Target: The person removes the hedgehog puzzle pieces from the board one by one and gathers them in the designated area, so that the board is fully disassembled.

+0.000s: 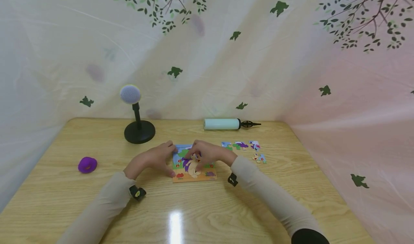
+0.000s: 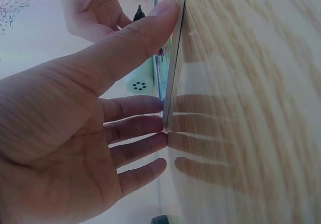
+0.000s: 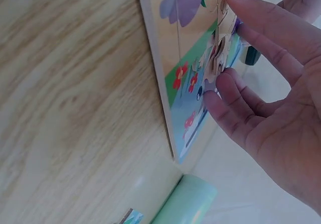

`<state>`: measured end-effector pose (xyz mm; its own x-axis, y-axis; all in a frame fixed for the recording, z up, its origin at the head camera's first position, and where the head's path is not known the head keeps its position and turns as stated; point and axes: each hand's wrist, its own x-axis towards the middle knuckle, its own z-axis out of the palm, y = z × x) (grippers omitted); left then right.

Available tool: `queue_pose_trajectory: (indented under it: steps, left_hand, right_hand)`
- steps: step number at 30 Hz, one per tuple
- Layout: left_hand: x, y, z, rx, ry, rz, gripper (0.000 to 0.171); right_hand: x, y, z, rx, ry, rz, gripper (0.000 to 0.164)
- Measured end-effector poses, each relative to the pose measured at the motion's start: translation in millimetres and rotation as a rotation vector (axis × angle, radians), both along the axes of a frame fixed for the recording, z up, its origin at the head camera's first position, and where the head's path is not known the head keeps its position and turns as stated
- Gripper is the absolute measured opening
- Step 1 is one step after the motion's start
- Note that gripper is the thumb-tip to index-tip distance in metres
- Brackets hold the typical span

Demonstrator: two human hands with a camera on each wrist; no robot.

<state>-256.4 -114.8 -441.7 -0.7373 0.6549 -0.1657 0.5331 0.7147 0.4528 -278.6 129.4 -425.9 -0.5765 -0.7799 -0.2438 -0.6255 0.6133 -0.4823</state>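
Observation:
A picture puzzle board (image 1: 191, 178), showing a purple-and-cream cartoon animal with flowers and fruit, lies flat on the table. My left hand (image 1: 156, 159) is at its left side. In the left wrist view the thumb touches the board's edge (image 2: 173, 63), and the fingers extend nearly straight, some touching the edge. Over the middle of the board, my right hand (image 1: 209, 152) pinches a puzzle piece (image 3: 226, 25) between thumb and fingers. That piece looks slightly raised in the right wrist view; its outline is partly hidden by the fingers.
Several loose puzzle pieces (image 1: 240, 145) lie right of the board. Behind them is a pale green hand pump (image 1: 221, 124) with a black nozzle. A round-headed device on a black stand (image 1: 139, 132) stands back left. A purple ring-shaped object (image 1: 87, 165) lies at left.

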Motion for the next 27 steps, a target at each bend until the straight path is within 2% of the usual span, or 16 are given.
queue_pose_trajectory:
  steps: [20, 27]
  left_hand:
    - [-0.6, 1.7, 0.3, -0.015, -0.006, 0.008, 0.081]
    - [1.1, 2.2, 0.8, -0.009, -0.016, 0.013, 0.081]
  right_hand:
    - [5.8, -2.8, 5.1, 0.038, -0.001, -0.055, 0.049]
    - [8.4, -3.0, 5.0, 0.037, 0.044, -0.04, 0.048]
